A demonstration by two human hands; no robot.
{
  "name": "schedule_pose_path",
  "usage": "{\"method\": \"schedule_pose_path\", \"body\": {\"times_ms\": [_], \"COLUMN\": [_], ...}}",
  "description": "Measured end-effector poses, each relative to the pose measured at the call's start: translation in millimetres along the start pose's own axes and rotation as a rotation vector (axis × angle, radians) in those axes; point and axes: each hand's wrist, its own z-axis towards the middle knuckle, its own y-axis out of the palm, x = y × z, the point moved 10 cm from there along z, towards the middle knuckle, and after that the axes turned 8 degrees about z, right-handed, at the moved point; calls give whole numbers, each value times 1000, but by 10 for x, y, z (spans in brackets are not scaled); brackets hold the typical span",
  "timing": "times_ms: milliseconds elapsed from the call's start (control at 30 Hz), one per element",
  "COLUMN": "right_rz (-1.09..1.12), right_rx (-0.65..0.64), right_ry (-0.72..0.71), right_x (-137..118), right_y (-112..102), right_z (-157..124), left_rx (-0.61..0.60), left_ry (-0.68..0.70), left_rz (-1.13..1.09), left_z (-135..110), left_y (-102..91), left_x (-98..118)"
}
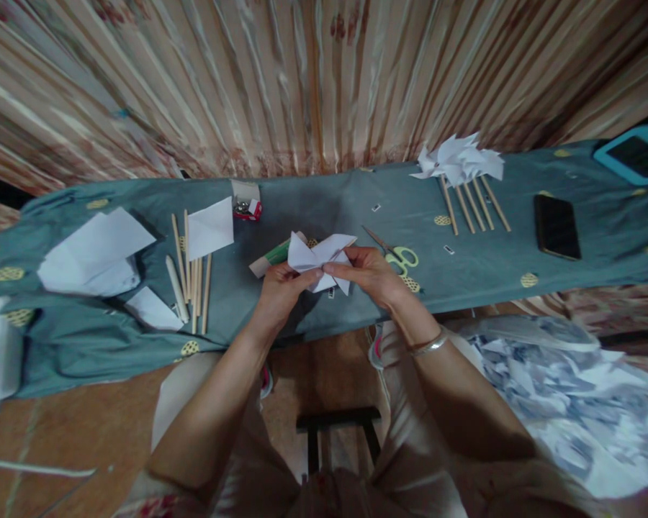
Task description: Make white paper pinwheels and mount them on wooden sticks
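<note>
Both my hands hold a white paper pinwheel (332, 248) above the near middle of the cloth-covered table. My left hand (281, 291) is closed on its left side, thumb pressed near the centre. From the right, my right hand (372, 273) pinches it, thumb also at the middle. Behind the paper lies a green and tan box (274, 257), partly hidden. Scissors (397, 253) with yellow-green handles rest just beyond my right hand. Finished pinwheels (459, 160) on wooden sticks (467, 208) lie together at the back right.
On the left are a stack of white paper (94, 252), loose wooden sticks (194, 288), a paper square (212, 229) and a small red box (247, 205) of metal pieces. A phone (557, 226) and a blue-framed device (637, 155) lie right. A bag of paper scraps (572, 403) stands below.
</note>
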Motion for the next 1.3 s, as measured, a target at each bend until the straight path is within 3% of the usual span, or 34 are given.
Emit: {"method": "schedule_pose_path", "body": {"times_ms": [200, 400, 600, 767, 1033, 1300], "right_rz": [-57, -135, -277, -653, -809, -820], "right_rx": [-4, 16, 283, 280, 250, 207], "right_ry": [0, -93, -482, -677, -662, -621], "right_x": [31, -29, -432, -598, -526, -510], "right_y": [-14, -65, -292, -55, 68, 115], "right_z": [22, 43, -152, -348, -329, -299], "left_rx": [-2, 64, 114, 117, 122, 110], "left_ry": [12, 25, 66, 83, 102, 120], "left_rz": [38, -10, 13, 104, 185, 196], "left_z": [17, 63, 80, 69, 89, 69], "left_y": [-20, -81, -124, -114, -123, -117], "left_x": [-20, -3, 36, 63, 39, 49]}}
